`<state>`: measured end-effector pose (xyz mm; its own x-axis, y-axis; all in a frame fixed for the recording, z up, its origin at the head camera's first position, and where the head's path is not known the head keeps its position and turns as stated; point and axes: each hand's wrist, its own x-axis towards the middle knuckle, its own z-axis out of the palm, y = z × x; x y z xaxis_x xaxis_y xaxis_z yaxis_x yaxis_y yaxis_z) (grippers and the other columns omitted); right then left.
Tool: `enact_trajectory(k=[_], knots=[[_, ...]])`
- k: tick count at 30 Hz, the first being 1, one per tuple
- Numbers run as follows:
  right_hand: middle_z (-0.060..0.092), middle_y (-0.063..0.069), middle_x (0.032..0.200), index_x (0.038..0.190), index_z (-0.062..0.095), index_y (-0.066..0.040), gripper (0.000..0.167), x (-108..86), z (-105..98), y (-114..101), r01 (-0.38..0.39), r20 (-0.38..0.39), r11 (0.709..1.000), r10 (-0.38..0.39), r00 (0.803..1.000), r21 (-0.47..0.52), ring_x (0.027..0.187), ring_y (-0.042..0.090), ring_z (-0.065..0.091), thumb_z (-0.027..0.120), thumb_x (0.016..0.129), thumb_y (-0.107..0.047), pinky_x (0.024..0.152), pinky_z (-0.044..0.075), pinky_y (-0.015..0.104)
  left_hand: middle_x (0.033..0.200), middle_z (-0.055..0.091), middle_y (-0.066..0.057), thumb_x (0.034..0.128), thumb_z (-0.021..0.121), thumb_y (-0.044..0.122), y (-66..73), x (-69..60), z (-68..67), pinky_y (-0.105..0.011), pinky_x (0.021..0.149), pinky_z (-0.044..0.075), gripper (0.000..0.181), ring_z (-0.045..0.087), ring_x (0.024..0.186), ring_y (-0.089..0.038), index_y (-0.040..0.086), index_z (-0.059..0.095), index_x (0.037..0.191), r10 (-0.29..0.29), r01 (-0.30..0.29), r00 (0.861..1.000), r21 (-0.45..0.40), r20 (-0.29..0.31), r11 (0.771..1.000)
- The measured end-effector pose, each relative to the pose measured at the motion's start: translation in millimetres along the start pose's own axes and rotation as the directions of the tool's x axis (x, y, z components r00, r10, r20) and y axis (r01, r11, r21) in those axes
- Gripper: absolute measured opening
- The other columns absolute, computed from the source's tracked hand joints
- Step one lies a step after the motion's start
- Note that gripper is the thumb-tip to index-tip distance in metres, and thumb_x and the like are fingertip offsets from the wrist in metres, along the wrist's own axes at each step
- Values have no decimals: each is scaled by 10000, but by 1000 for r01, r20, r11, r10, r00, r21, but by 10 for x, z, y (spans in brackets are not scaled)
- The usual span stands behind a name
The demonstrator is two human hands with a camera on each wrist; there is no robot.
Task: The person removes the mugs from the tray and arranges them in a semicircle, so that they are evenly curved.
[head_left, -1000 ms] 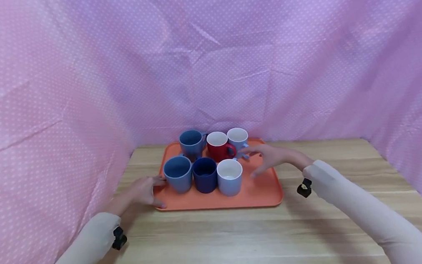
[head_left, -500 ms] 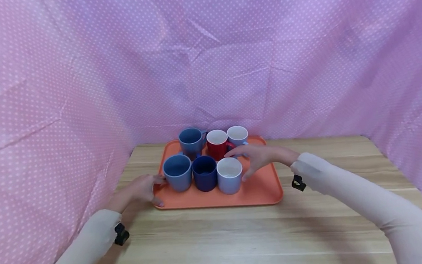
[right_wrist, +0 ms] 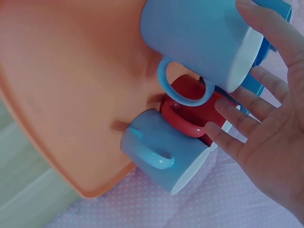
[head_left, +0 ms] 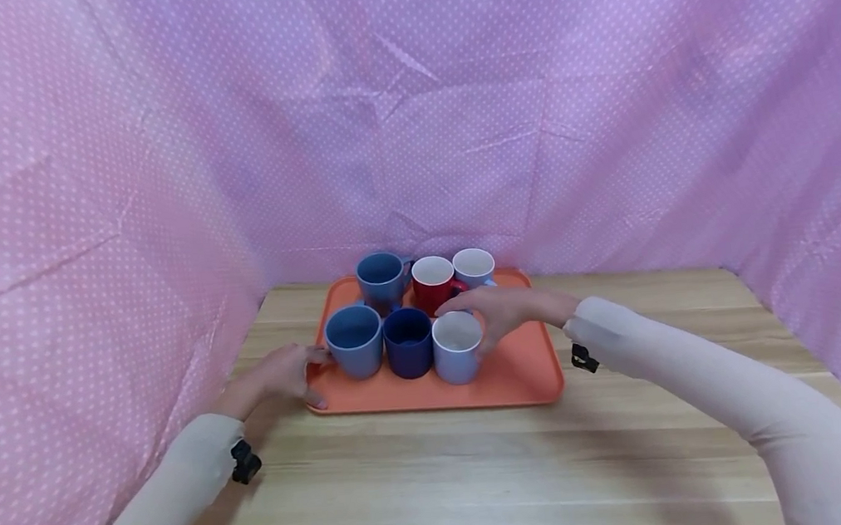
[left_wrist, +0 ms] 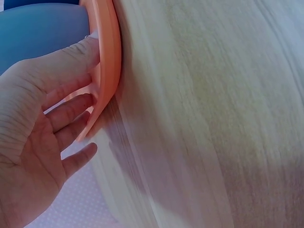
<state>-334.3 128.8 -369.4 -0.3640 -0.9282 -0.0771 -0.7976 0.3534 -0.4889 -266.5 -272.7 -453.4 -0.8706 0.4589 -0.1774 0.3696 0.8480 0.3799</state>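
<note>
Near the front of an orange tray (head_left: 513, 371) stands a light-blue mug (head_left: 456, 368) with a white inside. My right hand (head_left: 502, 312) reaches over it, fingers behind its rim and thumb by its near right side. In the right wrist view, the fingers (right_wrist: 237, 114) are spread beside the mug's mouth, and its handle (right_wrist: 185, 97) points away from them. At the tray's front-left corner, my left hand (head_left: 285, 374) rests on the rim (left_wrist: 111, 52) with loose fingers, close to a grey-blue mug (head_left: 357, 355). A dark-blue mug (head_left: 409, 355) stands between the two front mugs.
Along the tray's back are another grey-blue mug (head_left: 380, 278), a red mug (head_left: 432, 293) and a second light-blue mug (head_left: 473, 268). The wooden table (head_left: 424, 479) extends in front. Pink dotted cloth (head_left: 410, 147) hangs behind and at both sides.
My right hand has moved left from the tray's right part to the front light-blue mug, its fingers coming over the rim. The left hand and the mugs stay in place.
</note>
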Motion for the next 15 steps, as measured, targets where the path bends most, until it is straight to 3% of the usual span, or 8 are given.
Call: enact_trajectory(k=[6, 10, 15], knots=[[634, 130, 1363, 1381, 576, -34, 735, 139, -61, -70, -91, 97, 995, 93, 991, -31, 1240, 312, 584, 881, 732, -194, 1091, 475, 504, 1411, 628, -180, 676, 959, 328, 3, 5, -9, -588, 1142, 412, 738, 524, 1374, -413, 57, 694, 1309, 2, -2, 1000, -1, 5, 1000], [607, 111, 1400, 1402, 558, -49, 778, 245, -106, -158, -195, 168, 975, 211, 963, -102, 1284, 300, 556, 897, 724, -223, 1123, 461, 487, 1419, 620, -187, 672, 961, 321, 7, 11, -12, -591, 1144, 408, 735, 517, 1379, -418, 63, 697, 1307, -4, 4, 1000, -6, 6, 1000], [586, 135, 1428, 1417, 533, -16, 829, 347, -146, -211, -205, 234, 956, 252, 939, -207, 1304, 313, 542, 902, 713, -249, 1141, 451, 469, 1415, 618, -202, 663, 964, 336, 4, 13, -26, -604, 1137, 408, 736, 512, 1377, -435, 68, 704, 1298, -3, 3, 1000, 0, 13, 1000]])
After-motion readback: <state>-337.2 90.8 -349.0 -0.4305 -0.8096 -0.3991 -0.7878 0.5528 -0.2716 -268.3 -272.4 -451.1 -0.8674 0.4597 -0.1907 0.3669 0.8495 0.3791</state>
